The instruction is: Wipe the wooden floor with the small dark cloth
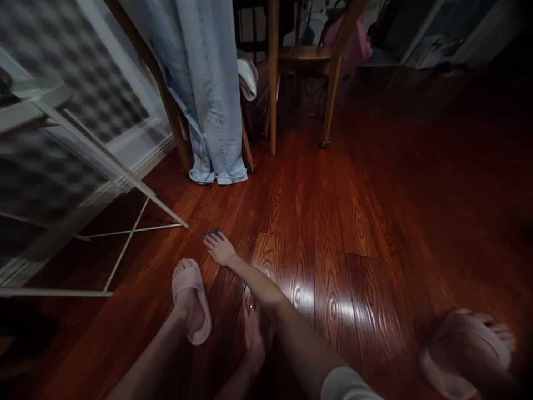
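My right hand (220, 249) reaches across to the left at floor level. Its fingers lie over a small dark cloth-like piece (212, 233), mostly covered by the hand, and press it to the reddish-brown wooden floor (300, 233). Below and partly behind my right forearm is my left hand (253, 332), its fingers pointing forward. Something small and shiny (250, 301) shows at those fingers; the forearm and shadow hide what it is. A pink slipper (201, 311) is on my left foot, beside the hands.
On the left stands a white folding rack (125, 175) with thin crossed legs. Pale blue jeans (212, 100) hang to the floor over a wooden chair (177, 133). Another wooden chair (331, 105) is behind. My slippered right foot (462, 350) is at lower right.
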{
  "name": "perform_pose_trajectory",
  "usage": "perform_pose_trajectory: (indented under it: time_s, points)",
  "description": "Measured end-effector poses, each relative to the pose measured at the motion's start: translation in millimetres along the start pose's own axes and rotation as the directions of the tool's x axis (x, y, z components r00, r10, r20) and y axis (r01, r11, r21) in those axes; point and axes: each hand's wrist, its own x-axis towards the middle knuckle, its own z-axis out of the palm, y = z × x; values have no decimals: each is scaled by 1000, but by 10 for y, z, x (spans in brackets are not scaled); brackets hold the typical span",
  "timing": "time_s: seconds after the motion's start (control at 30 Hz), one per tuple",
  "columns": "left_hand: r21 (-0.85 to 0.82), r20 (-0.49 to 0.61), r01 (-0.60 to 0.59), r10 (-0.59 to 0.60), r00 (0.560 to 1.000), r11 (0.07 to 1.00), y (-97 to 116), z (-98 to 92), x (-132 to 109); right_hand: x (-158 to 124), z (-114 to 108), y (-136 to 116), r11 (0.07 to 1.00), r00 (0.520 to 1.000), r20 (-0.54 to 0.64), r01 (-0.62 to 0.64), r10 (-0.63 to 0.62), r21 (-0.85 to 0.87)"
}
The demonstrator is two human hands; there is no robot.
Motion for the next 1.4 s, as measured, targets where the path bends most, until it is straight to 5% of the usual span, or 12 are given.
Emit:
perform_pose_trajectory:
  time_s: [0.07,0.13,0.33,0.43,0.53,0.67,0.77,0.83,1.03,1.17,1.3,1.4]
  points:
    - [8,38,-2,2,999,1000,-14,0,2,-19,24,-88,996,996,13,87,-87,12]
    - [26,38,13,-14,999,1000,-4,-37,13,-85,-43,89,996,996,6,93,-93,12]
    - [59,-85,56,-51,995,997,94,-228,54,-699,-605,1459,958,951,-133,-285,279,-27]
    - [70,-74,58,-53,996,996,115,-277,65,-1408,-961,2111,850,831,-232,-525,506,-26]
    - [59,-53,61,-58,997,996,111,-285,69,-2263,-1253,2510,688,650,-329,-726,685,0]
    - [63,-66,46,-41,997,997,100,-273,65,-3071,-1428,2635,516,453,-416,-855,789,46]
    - [87,-95,48,-40,995,995,98,-270,65,-3163,-1359,2492,475,403,-431,-877,807,69]
    - [104,-106,53,-42,993,993,99,-277,69,-3012,-1225,2284,506,438,-411,-860,799,66]
    - [106,-134,33,-19,991,994,96,-323,81,-2377,-618,1166,823,800,-233,-568,553,4]
    - [113,-174,-4,24,985,994,76,-321,74,-2370,-378,565,943,932,-152,-333,329,-1]
    - [130,-200,3,23,980,992,66,-309,76,-2820,-516,771,980,972,-130,-198,196,-4]
    - [116,-192,10,13,981,993,64,-307,77,-3403,-823,1356,893,883,-195,-446,428,-58]
